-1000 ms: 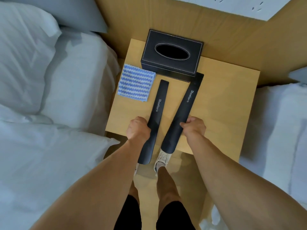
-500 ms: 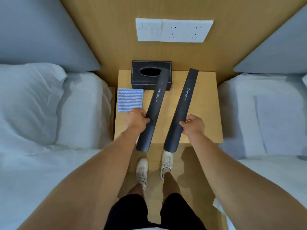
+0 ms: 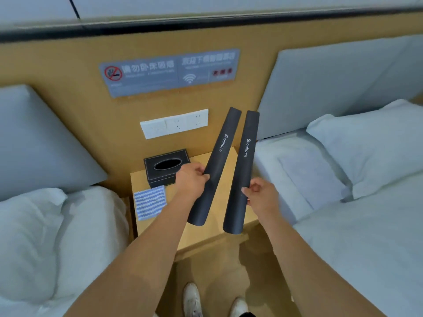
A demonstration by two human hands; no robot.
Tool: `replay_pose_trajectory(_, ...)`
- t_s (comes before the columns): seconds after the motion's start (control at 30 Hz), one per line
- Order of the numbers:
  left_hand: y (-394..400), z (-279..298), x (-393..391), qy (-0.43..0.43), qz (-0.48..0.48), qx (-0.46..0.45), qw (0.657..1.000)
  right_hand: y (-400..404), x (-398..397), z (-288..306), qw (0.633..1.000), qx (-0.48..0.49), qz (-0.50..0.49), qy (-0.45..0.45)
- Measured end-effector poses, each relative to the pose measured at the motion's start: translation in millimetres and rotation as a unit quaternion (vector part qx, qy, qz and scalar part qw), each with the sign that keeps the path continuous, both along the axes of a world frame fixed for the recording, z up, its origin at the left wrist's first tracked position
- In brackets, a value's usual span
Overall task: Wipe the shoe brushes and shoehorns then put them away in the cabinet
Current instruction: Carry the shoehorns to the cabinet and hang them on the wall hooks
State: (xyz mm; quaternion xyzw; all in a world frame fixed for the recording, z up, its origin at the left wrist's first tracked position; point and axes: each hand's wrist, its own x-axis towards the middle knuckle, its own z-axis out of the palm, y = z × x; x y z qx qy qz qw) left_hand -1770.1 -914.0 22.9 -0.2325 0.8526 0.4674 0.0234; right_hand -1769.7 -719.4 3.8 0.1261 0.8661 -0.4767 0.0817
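1. The left hand [image 3: 191,177] is closed around the left shoehorn [image 3: 216,164], fingers wrapped over its lower half, holding it in the air above the nightstand [image 3: 183,234].
2. The right hand [image 3: 261,194] pinches the right shoehorn [image 3: 242,170] at its edge between thumb and curled fingers, also clear of the wood.
3. The 2 black shoehorns run nearly parallel, just beside each other without touching, tilted up toward the wall; each bears the white word "Shoehorn".
4. A blue-and-white striped cloth [image 3: 150,202] lies flat on the nightstand's left edge, just in front of a black tissue box [image 3: 166,168].
5. Beds with white pillows flank the nightstand; a white socket panel [image 3: 174,123] and a grey sign [image 3: 169,73] sit on the wall above.
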Motion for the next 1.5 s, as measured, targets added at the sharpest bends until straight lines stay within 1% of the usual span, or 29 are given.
replay_pose_trajectory(0.1,37.0,27.2,-7.0,0.039,-0.022,0.007,0.999,33.1,3.9,23.7,0.999,0.007,-0.033,0.036)
replay_pose_trajectory(0.2,83.0,53.2,-9.9,0.070,-0.061,0.020,0.995,72.2,11.5,45.3,0.996,0.023,-0.064,0.065)
replay_pose_trajectory(0.27,118.3,68.6,-6.7,0.095,-0.088,0.028,0.991,103.2,21.4,58.0,0.994,0.017,-0.082,0.076)
replay_pose_trajectory(0.37,172.8,87.1,4.5,0.130,-0.129,0.030,0.983,152.0,43.3,72.9,0.989,0.014,-0.115,0.090)
replay_pose_trajectory(0.5,244.7,101.2,23.5,0.148,-0.186,0.019,0.971,216.3,82.6,84.1,0.980,0.028,-0.164,0.107)
replay_pose_trajectory(0.63,315.0,106.0,46.2,0.166,-0.239,0.012,0.957,279.5,130.4,93.8,0.962,-0.013,-0.241,0.130)
replay_pose_trajectory(0.83,425.0,113.3,87.4,0.151,-0.354,0.073,0.920,368.7,206.9,112.7,0.921,-0.024,-0.359,0.148)
replay_pose_trajectory(1.0,512.0,116.8,121.6,0.136,-0.463,0.103,0.870,426.0,267.6,124.5,0.870,-0.005,-0.464,0.167)
replay_pose_trajectory(1.17,597.6,119.7,160.5,0.123,-0.573,0.134,0.799,471.0,330.0,133.4,0.801,0.019,-0.571,0.176)
replay_pose_trajectory(1.33,672.6,122.8,206.3,0.091,-0.673,0.179,0.712,502.6,386.7,136.2,0.719,0.036,-0.675,0.163)
replay_pose_trajectory(1.43,705.3,123.0,231.4,0.078,-0.731,0.183,0.652,509.3,416.4,136.1,0.671,0.042,-0.725,0.149)
replay_pose_trajectory(1.47,716.9,121.8,243.7,0.070,-0.756,0.181,0.625,507.5,429.8,135.6,0.649,0.043,-0.746,0.144)
replay_pose_trajectory(1.5,722.8,121.7,249.6,0.067,-0.767,0.178,0.612,505.2,436.7,136.5,0.641,0.040,-0.754,0.140)
